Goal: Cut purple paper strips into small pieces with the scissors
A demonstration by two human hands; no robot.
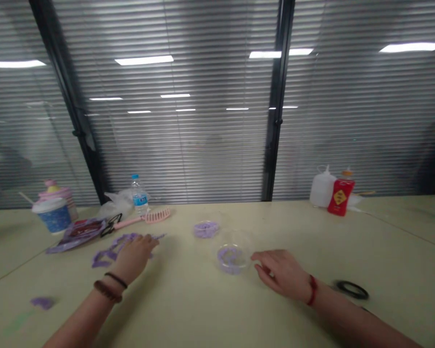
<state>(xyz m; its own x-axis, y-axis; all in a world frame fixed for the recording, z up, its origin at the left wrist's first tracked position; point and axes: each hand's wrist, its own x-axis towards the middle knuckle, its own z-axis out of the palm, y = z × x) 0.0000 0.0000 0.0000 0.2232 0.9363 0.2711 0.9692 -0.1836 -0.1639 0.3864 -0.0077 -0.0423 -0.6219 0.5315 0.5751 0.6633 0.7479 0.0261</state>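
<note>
A left hand (134, 258) and a right hand (282, 274) are seen held apart over a pale cream desk (188, 309), with a ragged strip of purple crumbly material (119, 250) lying beneath the left palm and a clear round plastic dish (232, 258) with purple material inside it standing just beside the right fingertips. The risk is judged to lie mainly with that dish: its transparent wall is easily misjudged, and a careless sweep of the right hand could nudge or tip it, spilling its contents. The thin purple strip could also be torn or dragged out of shape if pressure is applied by the left hand as it is moved. The left fingers (148, 240) are spread and reach over the far end of the strip, with no grip on it shown. The right fingers (258, 258) are loosely curled and slightly parted, nothing being held, and are not clearly touching the dish. A ring of purple material (206, 229) is placed beyond the dish, and a small purple scrap (42, 303) lies well to the left. A pink vent hairbrush (155, 216) rests farther off, beyond the left hand.
</note>
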